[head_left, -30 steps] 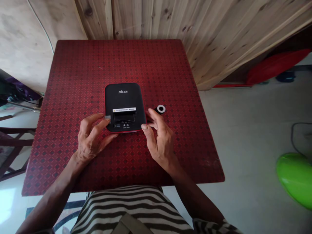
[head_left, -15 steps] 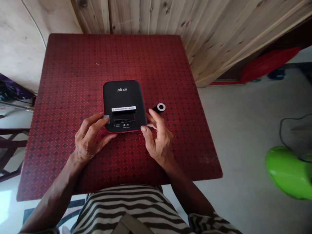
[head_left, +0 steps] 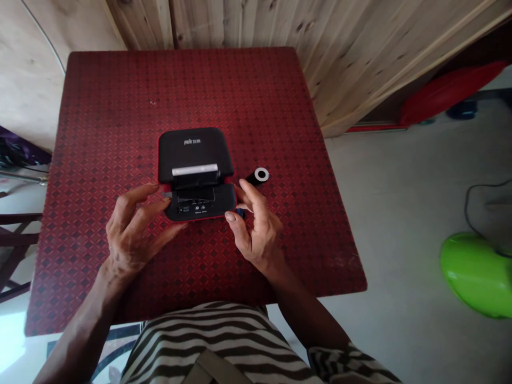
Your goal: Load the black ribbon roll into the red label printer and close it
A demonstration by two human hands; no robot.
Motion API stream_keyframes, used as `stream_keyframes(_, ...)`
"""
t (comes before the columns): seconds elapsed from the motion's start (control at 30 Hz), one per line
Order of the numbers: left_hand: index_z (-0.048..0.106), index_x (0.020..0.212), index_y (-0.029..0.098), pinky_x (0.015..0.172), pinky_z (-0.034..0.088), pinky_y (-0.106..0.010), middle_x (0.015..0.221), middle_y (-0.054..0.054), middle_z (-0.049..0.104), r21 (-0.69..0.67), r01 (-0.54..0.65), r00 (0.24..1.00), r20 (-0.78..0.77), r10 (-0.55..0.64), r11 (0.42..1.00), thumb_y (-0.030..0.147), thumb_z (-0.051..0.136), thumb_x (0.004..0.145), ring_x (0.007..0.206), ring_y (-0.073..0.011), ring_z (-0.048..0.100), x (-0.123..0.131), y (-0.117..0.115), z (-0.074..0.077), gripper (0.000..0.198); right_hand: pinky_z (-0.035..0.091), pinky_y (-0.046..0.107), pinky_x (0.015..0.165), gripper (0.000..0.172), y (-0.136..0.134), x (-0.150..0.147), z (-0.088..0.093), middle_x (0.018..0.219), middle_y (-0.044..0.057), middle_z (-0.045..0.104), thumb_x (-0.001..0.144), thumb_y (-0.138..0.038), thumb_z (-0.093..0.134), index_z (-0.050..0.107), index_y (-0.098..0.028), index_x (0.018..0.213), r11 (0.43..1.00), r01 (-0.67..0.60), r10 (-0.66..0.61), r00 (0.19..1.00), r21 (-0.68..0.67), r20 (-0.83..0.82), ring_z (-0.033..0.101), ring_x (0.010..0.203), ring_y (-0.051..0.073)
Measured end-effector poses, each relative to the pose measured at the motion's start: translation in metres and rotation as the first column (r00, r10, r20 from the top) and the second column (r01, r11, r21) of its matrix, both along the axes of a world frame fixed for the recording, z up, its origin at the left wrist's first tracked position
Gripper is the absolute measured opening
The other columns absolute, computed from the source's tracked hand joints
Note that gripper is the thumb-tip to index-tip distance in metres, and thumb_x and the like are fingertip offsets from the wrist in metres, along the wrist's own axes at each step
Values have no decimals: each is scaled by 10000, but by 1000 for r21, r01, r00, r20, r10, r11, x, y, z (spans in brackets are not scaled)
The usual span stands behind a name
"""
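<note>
A black label printer [head_left: 226, 200] with red edges rests on the red table, its lid [head_left: 194, 152] raised part way. My left hand [head_left: 132, 229] holds the left front corner, fingertips at the small grey latch [head_left: 167, 195] on the side and thumb at the front edge. Round the right front corner is my right hand [head_left: 258, 226], with its thumb at the front and its other fingers along the side. A black roll with a white end [head_left: 262, 174] lies just beyond my right fingers.
The patterned red table [head_left: 120, 90] stands against a wood-plank wall [head_left: 232, 21]. To the right on the floor is a green plastic stool [head_left: 476, 277], with a dark cable [head_left: 466, 200] beside it. A dark wooden chair [head_left: 18, 234] is at the left.
The printer's lid has popped up from closed to partly raised, and a gap shows between it and the front panel. My hands stay at the printer's sides; the view has shifted slightly.
</note>
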State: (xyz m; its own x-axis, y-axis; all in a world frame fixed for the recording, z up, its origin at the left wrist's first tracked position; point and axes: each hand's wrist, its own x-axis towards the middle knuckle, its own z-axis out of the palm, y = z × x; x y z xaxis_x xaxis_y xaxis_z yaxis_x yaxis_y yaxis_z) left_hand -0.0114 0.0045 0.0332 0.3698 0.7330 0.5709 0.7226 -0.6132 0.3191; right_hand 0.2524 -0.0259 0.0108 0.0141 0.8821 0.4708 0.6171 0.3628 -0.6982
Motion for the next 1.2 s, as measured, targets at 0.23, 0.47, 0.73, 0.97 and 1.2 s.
stream_keyframes(0.23,675,1313,269,999,642,-436,1329,-98,672,19,23,994,111,-25,1000,376,934,823,1190,-261,707,7,3,-6,564,714,375,869,582,3,-2,-1,1380,124,764,1090,-370,569,411,-260,1640,1000,3,-3,999,9,-37,810,1108,256)
stream_keyframes(0.47,588,1435,259,1025,637,-413,1322,-106,655,53,59,993,98,-64,997,359,890,869,1209,-255,686,8,4,-12,650,661,411,956,304,19,11,32,1194,88,818,1074,-224,595,678,-259,1364,983,64,-87,988,171,129,794,1031,227)
stream_keyframes(0.73,495,1555,256,1063,643,-417,1469,-159,564,2,48,997,58,-48,999,411,829,927,1297,-279,647,14,-1,-24,729,564,426,1043,241,101,-30,79,1227,151,789,1046,-69,565,745,-130,1195,896,-277,437,686,-347,582,729,1158,268)
stream_keyframes(0.97,418,1616,280,1118,631,-463,1534,-180,522,-34,58,995,78,-56,998,349,796,954,1399,-307,607,15,-3,-31,766,547,354,868,398,128,-56,79,1185,176,782,1028,12,422,732,-101,1249,860,-203,500,514,-468,697,758,1062,266)
stream_keyframes(1.2,376,1643,309,1139,620,-486,1550,-174,532,-43,71,994,90,-67,997,330,813,938,1402,-312,621,14,-4,-31,830,535,364,848,354,128,-52,82,1184,176,780,967,-17,533,700,-99,1267,877,-206,473,527,-434,706,753,1008,273)
